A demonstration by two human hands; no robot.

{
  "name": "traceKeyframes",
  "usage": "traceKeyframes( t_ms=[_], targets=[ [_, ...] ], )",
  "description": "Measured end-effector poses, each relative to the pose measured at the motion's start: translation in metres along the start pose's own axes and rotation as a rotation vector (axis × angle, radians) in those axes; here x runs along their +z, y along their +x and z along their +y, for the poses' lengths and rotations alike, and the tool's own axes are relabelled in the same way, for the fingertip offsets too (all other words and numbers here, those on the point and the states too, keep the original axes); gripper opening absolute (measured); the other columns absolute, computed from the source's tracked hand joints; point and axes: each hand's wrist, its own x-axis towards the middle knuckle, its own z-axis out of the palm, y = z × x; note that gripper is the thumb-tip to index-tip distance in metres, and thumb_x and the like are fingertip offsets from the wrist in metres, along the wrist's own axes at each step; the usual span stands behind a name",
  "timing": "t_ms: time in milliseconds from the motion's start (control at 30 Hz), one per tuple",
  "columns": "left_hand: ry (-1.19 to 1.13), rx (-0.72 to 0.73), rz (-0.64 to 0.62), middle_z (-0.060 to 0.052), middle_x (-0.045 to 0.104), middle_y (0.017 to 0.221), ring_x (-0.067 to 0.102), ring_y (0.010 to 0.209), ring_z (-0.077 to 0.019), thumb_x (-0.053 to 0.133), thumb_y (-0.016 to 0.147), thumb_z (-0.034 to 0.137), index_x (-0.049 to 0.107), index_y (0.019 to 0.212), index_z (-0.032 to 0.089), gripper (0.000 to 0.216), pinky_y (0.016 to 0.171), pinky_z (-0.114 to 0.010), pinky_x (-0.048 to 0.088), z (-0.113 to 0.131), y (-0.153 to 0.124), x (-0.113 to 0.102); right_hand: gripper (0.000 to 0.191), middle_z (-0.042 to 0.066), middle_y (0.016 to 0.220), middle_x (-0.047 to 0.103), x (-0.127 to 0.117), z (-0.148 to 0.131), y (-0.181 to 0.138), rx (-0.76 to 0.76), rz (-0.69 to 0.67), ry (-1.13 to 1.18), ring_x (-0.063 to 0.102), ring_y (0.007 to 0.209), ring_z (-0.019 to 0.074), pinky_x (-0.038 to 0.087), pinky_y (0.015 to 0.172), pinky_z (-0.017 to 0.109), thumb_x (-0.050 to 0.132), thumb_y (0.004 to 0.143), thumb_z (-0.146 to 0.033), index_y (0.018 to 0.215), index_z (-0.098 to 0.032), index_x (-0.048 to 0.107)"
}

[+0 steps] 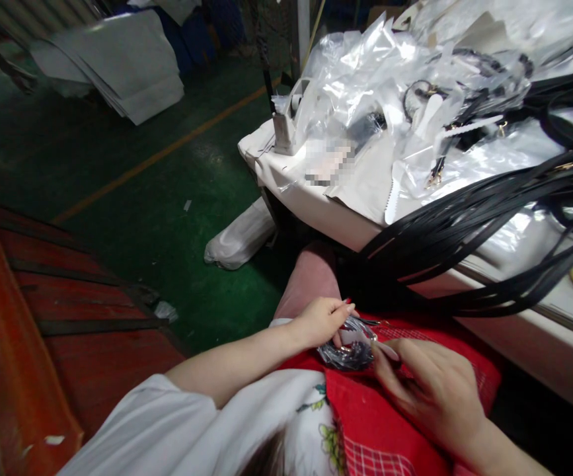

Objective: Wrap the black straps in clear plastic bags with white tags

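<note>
Beside worktop: left hand and right hand fingers grip small strap, looks rolled | On worktop: long straps, not rolled

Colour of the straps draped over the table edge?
The straps are black; seen in the head view, the only one.

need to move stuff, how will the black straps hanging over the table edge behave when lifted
The black straps will likely flop: they sag in loose curves past the table edge. They may tangle, since many overlap, and might slide on the glossy plastic beneath.
</note>
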Motion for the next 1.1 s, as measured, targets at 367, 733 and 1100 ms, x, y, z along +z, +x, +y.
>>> traceKeyframes(
  t_ms=[367, 733, 1100],
  targets=[
    [0.229, 0.356, -0.057, -0.006, 0.075, 0.091, 0.067, 0.084, -0.0166, 0.048, 0.094, 0.033, 0.075, 0.092, 0.013, 0.033, 0.078, -0.022, 0.049, 0.023, -0.017, -0.008, 0.022, 0.002, 0.073, 0.067, 0.008, 0.038, -0.003, 0.48, -0.122, 0.445, 0.062, 0.068, 0.0166, 0.045, 0.064, 0.026, 0.058, 0.092, -0.036, 0.078, -0.021, 0.067],
    [0.281, 0.437, 0.015, -0.006, 0.073, 0.079, 0.064, 0.073, -0.0148, 0.066, 0.084, 0.036, 0.075, 0.077, 0.014, 0.025, 0.074, -0.022, 0.046, 0.034, -0.021, 0.006, 0.061, 0.0, 0.059, 0.058, 0.048, 0.065, -0.002, 0.962, -0.441, 1.253, 0.051, 0.057, 0.0137, 0.039, 0.057, 0.026, 0.049, 0.084, -0.07, 0.068, -0.015, 0.068],
    [0.294, 0.54, 0.07, -0.007, 0.07, 0.079, 0.062, 0.075, -0.0157, 0.065, 0.086, 0.036, 0.072, 0.076, 0.014, 0.025, 0.073, -0.025, 0.046, 0.024, -0.025, 0.001, 0.039, 0.0, 0.062, 0.065, 0.066, 0.046, -0.005, 1.032, -0.346, 1.506, 0.05, 0.052, 0.0094, 0.036, 0.052, 0.021, 0.084, 0.062, -0.05, 0.069, -0.015, 0.066]
  ],
)
